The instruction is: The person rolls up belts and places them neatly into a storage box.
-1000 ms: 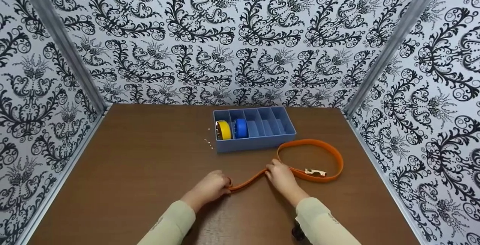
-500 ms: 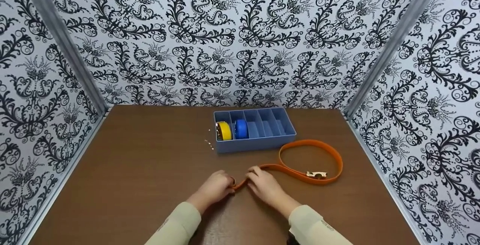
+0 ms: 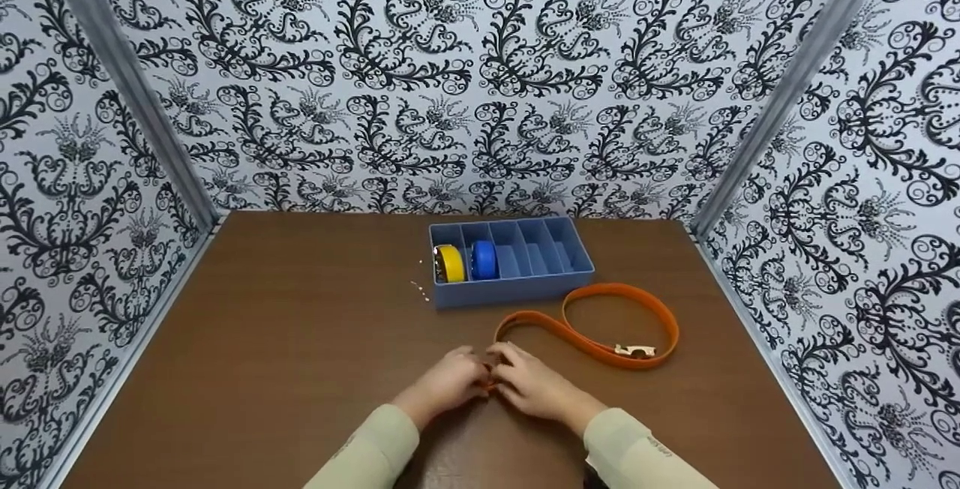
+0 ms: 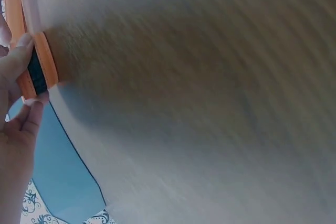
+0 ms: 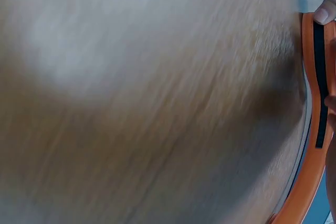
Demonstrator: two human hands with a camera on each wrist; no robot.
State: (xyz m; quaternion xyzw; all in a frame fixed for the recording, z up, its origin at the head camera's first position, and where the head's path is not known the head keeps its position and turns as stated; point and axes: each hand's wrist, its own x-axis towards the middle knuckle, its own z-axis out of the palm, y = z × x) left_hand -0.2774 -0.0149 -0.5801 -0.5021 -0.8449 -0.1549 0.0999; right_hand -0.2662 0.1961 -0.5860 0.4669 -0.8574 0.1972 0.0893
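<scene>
An orange belt (image 3: 619,289) with a gold-coloured buckle (image 3: 635,352) stands on its edge, its buckle end curving in a wide loop at the right. My left hand (image 3: 450,382) grips the other end, which is coiled small. Close beside it, nearly touching, my right hand (image 3: 538,388) pinches the strap where it runs into the coil. In the left wrist view the coiled orange strap (image 4: 47,59) shows between fingers and thumb. A black strip lines the strap (image 5: 302,192) in the right wrist view. In the head view, the fingers mostly hide the coil.
A blue-grey divided box (image 3: 517,291) stands behind the hands. A rolled yellow belt (image 3: 453,262) and a rolled blue belt (image 3: 485,259) sit in its two left compartments. Small white specks (image 3: 422,291) lie left of the box. Patterned walls (image 3: 450,99) enclose the brown tabletop (image 3: 285,324).
My right hand has slid left along the belt to meet my left hand, which has moved slightly right. The strap between them has shortened, and a new bend has formed behind the right hand.
</scene>
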